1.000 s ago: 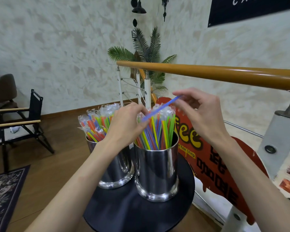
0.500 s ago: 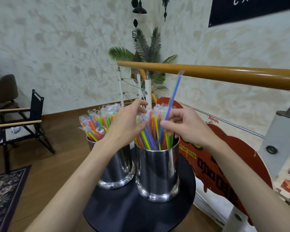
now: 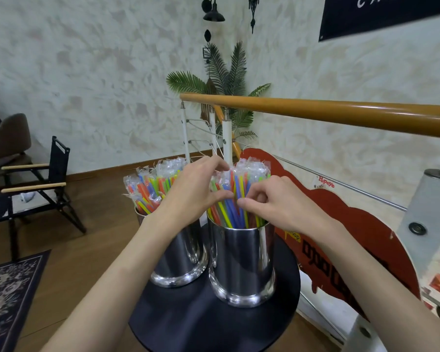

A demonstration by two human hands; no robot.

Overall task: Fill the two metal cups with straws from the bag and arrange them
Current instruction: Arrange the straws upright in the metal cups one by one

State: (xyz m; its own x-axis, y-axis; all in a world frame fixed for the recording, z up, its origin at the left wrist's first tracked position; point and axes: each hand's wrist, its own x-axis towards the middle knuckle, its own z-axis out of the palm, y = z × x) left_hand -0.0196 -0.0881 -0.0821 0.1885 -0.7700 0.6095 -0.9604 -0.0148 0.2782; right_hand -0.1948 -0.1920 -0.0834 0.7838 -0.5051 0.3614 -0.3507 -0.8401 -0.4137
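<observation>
Left hand (image 3: 193, 191), right hand (image 3: 274, 201) pinch straws (image 3: 235, 199) in right cup (image 3: 241, 262); handrail (image 3: 328, 111) behind.

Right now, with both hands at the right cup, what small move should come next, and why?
Probably press the straws deeper and even them: both the left hand and right hand pinch into the right cup, and both cups look full.

Both forearms reach forward; left hand (image 3: 193, 191) and right hand (image 3: 277, 201) meet, fingers curled, each grip pinching.
</observation>
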